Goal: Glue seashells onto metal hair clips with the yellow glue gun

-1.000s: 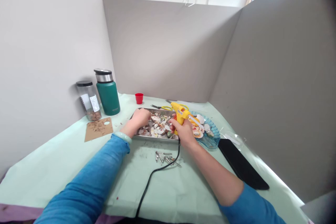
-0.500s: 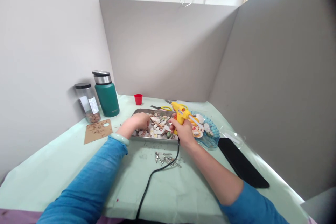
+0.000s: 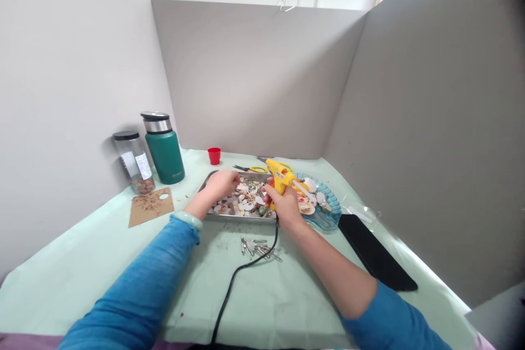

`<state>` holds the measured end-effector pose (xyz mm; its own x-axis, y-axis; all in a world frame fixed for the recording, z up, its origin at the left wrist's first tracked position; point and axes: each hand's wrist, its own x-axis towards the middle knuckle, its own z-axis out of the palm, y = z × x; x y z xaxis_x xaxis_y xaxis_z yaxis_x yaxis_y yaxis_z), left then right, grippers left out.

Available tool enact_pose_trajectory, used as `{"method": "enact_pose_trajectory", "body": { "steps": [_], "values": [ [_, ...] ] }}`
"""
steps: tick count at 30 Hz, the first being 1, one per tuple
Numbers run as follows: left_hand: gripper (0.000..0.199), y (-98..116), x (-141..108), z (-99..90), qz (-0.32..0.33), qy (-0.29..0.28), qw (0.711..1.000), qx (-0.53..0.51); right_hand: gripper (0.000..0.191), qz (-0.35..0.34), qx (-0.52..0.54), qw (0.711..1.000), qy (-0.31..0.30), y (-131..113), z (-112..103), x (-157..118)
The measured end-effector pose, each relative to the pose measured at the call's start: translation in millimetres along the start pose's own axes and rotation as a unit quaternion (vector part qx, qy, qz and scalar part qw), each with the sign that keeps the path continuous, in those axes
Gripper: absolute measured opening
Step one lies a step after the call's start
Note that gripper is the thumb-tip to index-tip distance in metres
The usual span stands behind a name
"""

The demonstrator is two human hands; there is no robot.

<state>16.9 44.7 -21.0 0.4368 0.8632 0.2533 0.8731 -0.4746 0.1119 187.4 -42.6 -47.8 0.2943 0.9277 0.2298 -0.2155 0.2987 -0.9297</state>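
My right hand [image 3: 287, 206] is wrapped round the handle of a yellow hot glue gun [image 3: 280, 175], with a white glue stick poking from its back and a black cord [image 3: 233, 281] trailing down from the grip. Over the left part of a metal tray [image 3: 241, 218] hangs my left hand [image 3: 225, 181], fingers pinched together; whatever is between them is hidden. Mixed seashells [image 3: 248, 199] fill the tray. To the right, partly behind the gun and right hand, a blue scalloped plate [image 3: 328, 223] holds larger shells and orange pieces.
Several metal clips [image 3: 260, 248] lie before the tray. Yellow-handled scissors [image 3: 257, 169] and a red cup [image 3: 214, 156] are behind it. At left stand a green bottle [image 3: 166, 156] and a jar [image 3: 135, 164], near a brown card [image 3: 150, 208]. A black flat object [image 3: 377, 254] lies right.
My left hand has lifted slightly from the shells and moved a little right and away from me. My right hand keeps its hold on the glue gun. The whole view shifts slightly.
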Motion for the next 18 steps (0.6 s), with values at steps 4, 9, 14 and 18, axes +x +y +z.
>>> {"method": "enact_pose_trajectory", "body": {
  "steps": [4, 9, 14, 18],
  "values": [
    [0.031, 22.1, -1.2, 8.0, 0.079, 0.0, 0.995, -0.054, 0.032, -0.002, 0.005, 1.0, -0.001, 0.7, -0.2, 0.2],
    [0.024, 48.5, -1.9, 16.6, 0.118, -0.098, 0.987, 0.045, 0.031, -0.005, 0.006, 1.0, -0.009, 1.4, -0.6, 0.2],
    [0.014, 17.8, -1.9, 3.3, -0.019, -0.08, 0.993, 0.084, 0.033, -0.004, 0.003, 1.0, -0.009, 3.8, -1.4, 1.7],
    [0.018, -10.7, -2.7, -12.1, -0.054, -0.021, 0.997, 0.046, 0.032, -0.004, -0.003, 1.0, -0.006, 3.7, -1.6, 1.8]
  ]
}}
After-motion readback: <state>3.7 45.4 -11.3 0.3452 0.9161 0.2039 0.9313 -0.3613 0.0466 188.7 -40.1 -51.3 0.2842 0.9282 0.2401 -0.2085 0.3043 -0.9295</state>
